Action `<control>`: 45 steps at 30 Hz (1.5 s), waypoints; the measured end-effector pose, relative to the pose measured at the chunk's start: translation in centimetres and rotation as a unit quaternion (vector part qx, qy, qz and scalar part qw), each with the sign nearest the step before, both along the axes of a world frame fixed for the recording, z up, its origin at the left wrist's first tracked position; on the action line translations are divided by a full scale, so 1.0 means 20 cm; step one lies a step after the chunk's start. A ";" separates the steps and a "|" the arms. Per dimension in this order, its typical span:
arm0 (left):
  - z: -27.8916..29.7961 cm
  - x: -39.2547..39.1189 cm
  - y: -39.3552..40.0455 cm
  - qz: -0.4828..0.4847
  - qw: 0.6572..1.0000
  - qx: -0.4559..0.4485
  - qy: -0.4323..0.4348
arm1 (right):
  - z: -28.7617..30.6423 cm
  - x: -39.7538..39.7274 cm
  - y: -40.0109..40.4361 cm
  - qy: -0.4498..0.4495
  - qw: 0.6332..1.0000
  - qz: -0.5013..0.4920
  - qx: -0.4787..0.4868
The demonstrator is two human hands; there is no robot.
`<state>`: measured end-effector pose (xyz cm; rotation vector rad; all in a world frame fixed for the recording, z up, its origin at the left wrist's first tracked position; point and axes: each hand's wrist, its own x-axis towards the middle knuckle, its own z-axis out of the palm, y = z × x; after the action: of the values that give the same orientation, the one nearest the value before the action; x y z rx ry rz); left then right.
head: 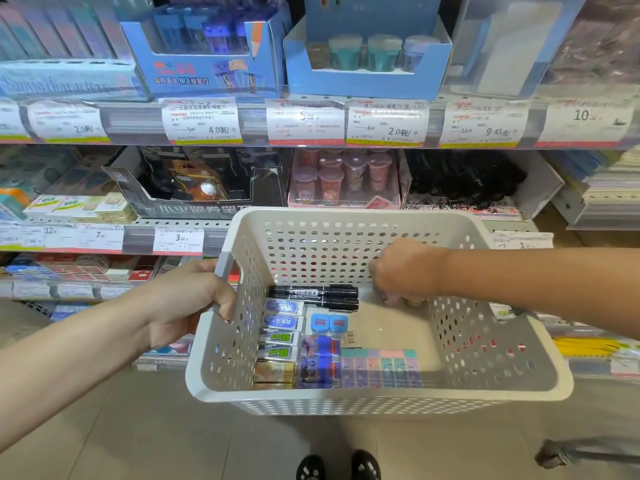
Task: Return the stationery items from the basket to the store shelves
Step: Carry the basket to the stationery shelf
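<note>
A white perforated basket hangs in front of the store shelves. My left hand grips its left handle. My right hand reaches down inside at the far right, fingers curled round small pinkish items on the basket floor; what they are is mostly hidden by the hand. On the basket floor lie two black markers, several wrapped erasers in a column, two small blue round-cornered items, blue and red packs and a row of pastel erasers.
Shelves with price tags stand behind the basket. A pink box of cup-shaped sharpeners sits just above it, a black display box to its left, blue boxes on the higher shelf. My shoes show on the tiled floor.
</note>
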<state>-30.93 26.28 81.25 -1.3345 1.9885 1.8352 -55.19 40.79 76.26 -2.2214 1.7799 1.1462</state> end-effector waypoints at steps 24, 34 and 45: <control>-0.03 0.01 0.00 0.027 1.000 -0.004 -0.005 | 0.16 -0.23 -0.25 -0.256 0.817 -0.265 -0.443; -0.03 0.01 -0.01 0.020 1.000 -0.002 -0.003 | 0.22 -0.24 -0.30 -0.263 0.830 -0.278 -0.405; -0.03 0.01 -0.02 0.013 1.000 0.004 0.008 | 0.24 -0.09 0.06 -0.299 0.874 -0.037 -0.382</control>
<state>-30.71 25.83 80.67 -1.3556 1.9793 1.8678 -57.04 41.95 81.07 -2.4005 2.1698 -0.3671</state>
